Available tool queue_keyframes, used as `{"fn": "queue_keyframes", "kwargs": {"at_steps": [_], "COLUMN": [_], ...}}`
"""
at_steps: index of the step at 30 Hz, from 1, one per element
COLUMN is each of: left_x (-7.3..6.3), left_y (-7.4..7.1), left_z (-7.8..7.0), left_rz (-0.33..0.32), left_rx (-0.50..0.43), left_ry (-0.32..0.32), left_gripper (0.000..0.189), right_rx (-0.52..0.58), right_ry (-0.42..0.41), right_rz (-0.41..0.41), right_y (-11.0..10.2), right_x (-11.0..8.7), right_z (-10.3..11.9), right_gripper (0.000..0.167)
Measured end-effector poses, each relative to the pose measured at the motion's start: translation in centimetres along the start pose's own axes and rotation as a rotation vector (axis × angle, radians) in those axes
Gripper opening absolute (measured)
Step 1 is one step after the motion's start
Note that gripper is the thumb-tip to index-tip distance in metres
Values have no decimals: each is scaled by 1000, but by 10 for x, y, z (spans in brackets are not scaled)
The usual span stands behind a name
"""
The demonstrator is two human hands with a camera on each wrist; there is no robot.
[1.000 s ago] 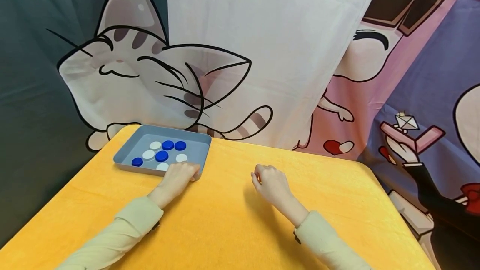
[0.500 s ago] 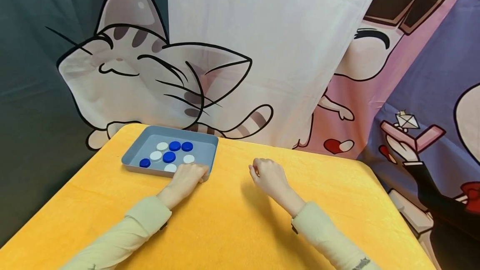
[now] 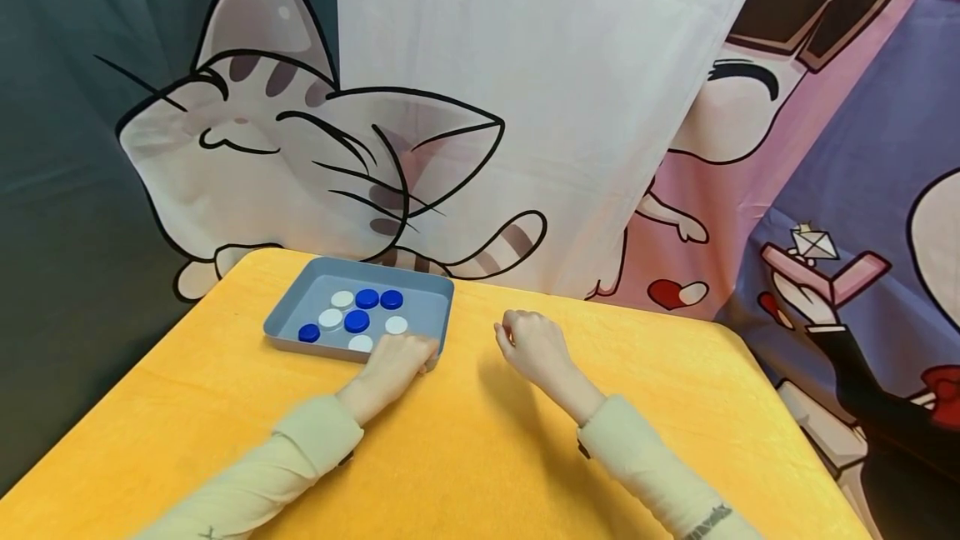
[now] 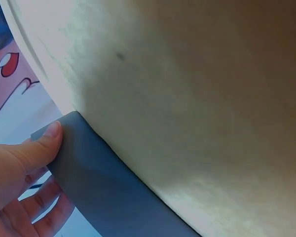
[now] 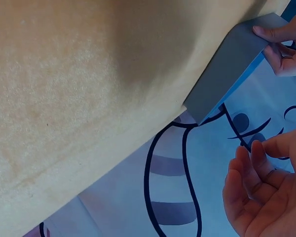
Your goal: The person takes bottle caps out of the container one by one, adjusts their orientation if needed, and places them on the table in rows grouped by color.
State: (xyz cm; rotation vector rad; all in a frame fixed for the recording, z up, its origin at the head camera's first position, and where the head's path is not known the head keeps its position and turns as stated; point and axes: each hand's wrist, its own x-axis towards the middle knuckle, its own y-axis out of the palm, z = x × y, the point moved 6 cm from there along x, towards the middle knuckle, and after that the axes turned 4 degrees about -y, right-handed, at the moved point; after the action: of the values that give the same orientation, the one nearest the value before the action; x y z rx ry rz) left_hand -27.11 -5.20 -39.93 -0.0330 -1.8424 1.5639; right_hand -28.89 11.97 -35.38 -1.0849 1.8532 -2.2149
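Head view: a grey tray (image 3: 427, 307) sits on the yellow-covered desk (image 3: 480, 457), toward its far left. The left hand (image 3: 397, 361) holds the tray's near right corner, its grip grasping the rim. Inside lie blue discs (image 3: 357, 321) and white discs (image 3: 330, 318), loose and close together, none stacked. The right hand (image 3: 528, 344) rests on the desk just right of the tray, apart from it, fingers loosely curled and holding nothing. A cat-print curtain (image 3: 300, 157) hangs behind.

Left wrist view: the thumb (image 4: 48, 140) presses on the outer wall of the tray (image 4: 103, 187), with the other fingers (image 4: 39, 197) curling on the opposite side of the rim. The hold is a one-corner pinch.

Right wrist view: the right hand (image 5: 266, 197) hangs relaxed, grasping nothing. Beyond it the left hand (image 5: 282, 43) shows at the corner of the tray (image 5: 227, 69).

Risk assessment: held at a single corner, the tray could tip or swing if lifted or dragged, and the loose discs would slide to the low side or spill over the shallow rim. The plush desk cover may snag the tray's underside and jerk it. The right hand gives no support on the other side.
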Motion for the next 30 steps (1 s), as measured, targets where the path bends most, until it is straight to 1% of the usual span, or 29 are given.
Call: {"fn": "queue_keyframes", "kwargs": {"at_steps": [6,15,26,30], "left_x": [2,6,11,12], "left_y": [3,5,7,7], "left_z": [-12,-29,-46,-54], "left_rz": [9,-19,-30,-54], "left_rx": [-2,2,45,54], "left_ry": [22,58,74,93], "left_gripper": [30,30,31,30], "right_rx": [-7,0,13,13], "right_ry": [1,9,30,42], "right_rz": [3,6,31,47], "right_y": [-1,-1,10,15], "right_x": [3,5,8,9], "right_z": [0,1,-5,-7], "right_gripper": [26,29,31,32]}}
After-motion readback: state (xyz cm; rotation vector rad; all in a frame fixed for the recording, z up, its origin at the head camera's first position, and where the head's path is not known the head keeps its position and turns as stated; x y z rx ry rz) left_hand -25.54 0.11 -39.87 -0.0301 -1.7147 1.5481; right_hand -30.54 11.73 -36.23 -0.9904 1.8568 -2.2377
